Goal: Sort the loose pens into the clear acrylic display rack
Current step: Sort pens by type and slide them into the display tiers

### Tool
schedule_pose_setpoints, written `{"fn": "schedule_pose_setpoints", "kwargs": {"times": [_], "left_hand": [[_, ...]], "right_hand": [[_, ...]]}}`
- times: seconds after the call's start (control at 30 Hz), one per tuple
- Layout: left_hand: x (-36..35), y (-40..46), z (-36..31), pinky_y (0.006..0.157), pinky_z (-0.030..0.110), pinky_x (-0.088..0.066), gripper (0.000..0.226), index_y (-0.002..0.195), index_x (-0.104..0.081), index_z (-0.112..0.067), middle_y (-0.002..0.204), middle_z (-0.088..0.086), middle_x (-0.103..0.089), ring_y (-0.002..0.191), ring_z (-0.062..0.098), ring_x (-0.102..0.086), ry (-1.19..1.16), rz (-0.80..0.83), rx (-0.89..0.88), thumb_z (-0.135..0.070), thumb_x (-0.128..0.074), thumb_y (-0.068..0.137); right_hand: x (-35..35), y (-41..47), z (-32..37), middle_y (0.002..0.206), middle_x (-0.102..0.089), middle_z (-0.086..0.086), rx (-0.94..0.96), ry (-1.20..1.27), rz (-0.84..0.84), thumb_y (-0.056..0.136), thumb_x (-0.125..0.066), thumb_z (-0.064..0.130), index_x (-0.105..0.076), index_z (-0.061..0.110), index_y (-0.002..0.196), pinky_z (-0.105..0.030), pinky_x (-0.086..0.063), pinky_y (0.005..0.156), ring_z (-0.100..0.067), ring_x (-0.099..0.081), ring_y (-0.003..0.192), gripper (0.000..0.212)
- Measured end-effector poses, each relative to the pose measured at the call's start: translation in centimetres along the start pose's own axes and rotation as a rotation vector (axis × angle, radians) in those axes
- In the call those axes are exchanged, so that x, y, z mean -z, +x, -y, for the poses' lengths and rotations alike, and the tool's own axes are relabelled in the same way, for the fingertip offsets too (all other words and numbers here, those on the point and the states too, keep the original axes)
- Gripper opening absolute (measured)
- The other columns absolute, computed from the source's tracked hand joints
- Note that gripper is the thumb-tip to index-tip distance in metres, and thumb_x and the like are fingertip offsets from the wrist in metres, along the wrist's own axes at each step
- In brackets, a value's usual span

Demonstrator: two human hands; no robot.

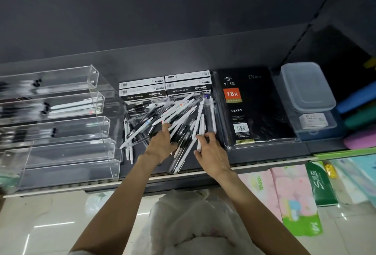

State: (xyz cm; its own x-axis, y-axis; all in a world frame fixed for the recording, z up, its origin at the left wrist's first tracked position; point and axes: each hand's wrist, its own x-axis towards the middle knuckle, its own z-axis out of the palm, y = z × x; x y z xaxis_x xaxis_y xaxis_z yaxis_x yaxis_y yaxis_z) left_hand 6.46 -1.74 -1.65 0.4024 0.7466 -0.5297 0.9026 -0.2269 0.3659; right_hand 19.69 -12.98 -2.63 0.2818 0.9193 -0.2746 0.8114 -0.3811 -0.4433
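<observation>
both hands are in the heap of loose white and black pens (173, 116) on the dark shelf, right of the clear acrylic tiered rack (61, 124): left hand (160, 144) flat, fingers spread; right hand (211, 151) pinching a white pen (200, 124).

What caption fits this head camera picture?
Both hands, left hand and right hand, reach into loose pens beside the clear rack.

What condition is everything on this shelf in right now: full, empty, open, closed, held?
Loose pens: jumbled in a heap on the shelf.
Clear acrylic display rack: upper three tiers hold some pens, lower two look empty.
Gel ink pen boxes: closed, stacked.
Diary: closed, in wrapping.
Plastic container: lidded.
Left hand: fingers resting on the pens.
Right hand: pinching white pens.
</observation>
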Motion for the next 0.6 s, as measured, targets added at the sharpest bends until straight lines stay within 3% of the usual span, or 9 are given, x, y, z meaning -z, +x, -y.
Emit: {"fn": "schedule_pose_setpoints", "kwargs": {"times": [0.07,0.17,0.23,0.3,0.47,0.53,0.6], "left_hand": [[0.3,0.0,0.1,0.069,0.029,-0.044,0.062,0.143,-0.017,-0.011,0.095,0.016,-0.063,0.066,0.019,-0.053,-0.026,0.015,-0.032,-0.015,-0.055,0.094],[1.4,-0.2,0.5,0.062,0.028,-0.043,0.053,0.145,-0.019,-0.015,0.074,0.003,-0.057,0.056,0.013,-0.051,-0.068,0.073,-0.059,-0.019,-0.046,0.099],[2.1,-0.6,0.9,0.061,0.026,-0.044,0.051,0.147,-0.019,-0.018,0.078,0.001,-0.059,0.060,0.012,-0.055,-0.128,0.125,-0.065,-0.023,-0.042,0.101],[2.9,-1.1,1.0,0.059,0.023,-0.045,0.052,0.149,-0.017,-0.018,0.085,-0.001,-0.061,0.066,0.011,-0.056,-0.301,0.184,-0.048,-0.025,-0.039,0.102],[4.3,-2.6,1.0,0.050,0.020,-0.045,0.070,0.151,0.003,-0.026,0.084,0.006,-0.063,0.058,0.012,-0.050,-0.947,0.262,0.016,-0.015,-0.044,0.101],[4.4,-3.1,1.1,0.050,0.020,-0.045,0.067,0.150,-0.005,-0.025,0.084,0.006,-0.063,0.058,0.011,-0.050,-1.160,0.270,0.029,-0.013,-0.046,0.099],[4.3,-3.3,1.1,0.052,0.020,-0.046,0.041,0.136,-0.034,-0.017,0.087,0.008,-0.061,0.060,0.011,-0.051,-1.322,0.283,0.007,-0.011,-0.048,0.098]], "right_hand": [[-0.1,0.0,0.1,0.135,-0.031,-0.007,0.001,-0.017,0.000,0.095,-0.051,0.031,-0.037,0.021,0.138,-0.034,-0.054,0.082,-0.023,-0.050,0.113,0.046],[-0.2,0.1,0.2,0.134,-0.031,-0.007,0.003,-0.030,-0.001,0.095,-0.050,0.031,-0.037,0.020,0.138,-0.034,-0.054,0.081,-0.023,-0.049,0.113,0.046],[-0.2,0.1,0.2,0.134,-0.032,-0.007,0.001,-0.018,-0.003,0.095,-0.050,0.031,-0.037,0.020,0.138,-0.034,-0.054,0.082,-0.023,-0.049,0.113,0.046],[-0.2,0.1,0.2,0.134,-0.033,-0.007,-0.004,-0.011,-0.006,0.096,-0.050,0.031,-0.036,0.020,0.139,-0.034,-0.052,0.083,-0.023,-0.050,0.113,0.046],[-0.1,0.2,0.2,0.134,-0.035,-0.005,-0.014,0.002,-0.023,0.096,-0.050,0.031,-0.035,0.021,0.141,-0.034,-0.052,0.081,-0.021,-0.055,0.108,0.048],[0.0,0.2,0.3,0.135,-0.035,-0.004,-0.014,0.004,-0.034,0.096,-0.050,0.031,-0.035,0.021,0.141,-0.034,-0.053,0.080,-0.020,-0.057,0.106,0.048],[0.5,0.2,0.5,0.135,-0.035,-0.003,-0.011,-0.004,-0.052,0.096,-0.049,0.031,-0.036,0.021,0.140,-0.034,-0.054,0.078,-0.021,-0.057,0.105,0.047]]}}
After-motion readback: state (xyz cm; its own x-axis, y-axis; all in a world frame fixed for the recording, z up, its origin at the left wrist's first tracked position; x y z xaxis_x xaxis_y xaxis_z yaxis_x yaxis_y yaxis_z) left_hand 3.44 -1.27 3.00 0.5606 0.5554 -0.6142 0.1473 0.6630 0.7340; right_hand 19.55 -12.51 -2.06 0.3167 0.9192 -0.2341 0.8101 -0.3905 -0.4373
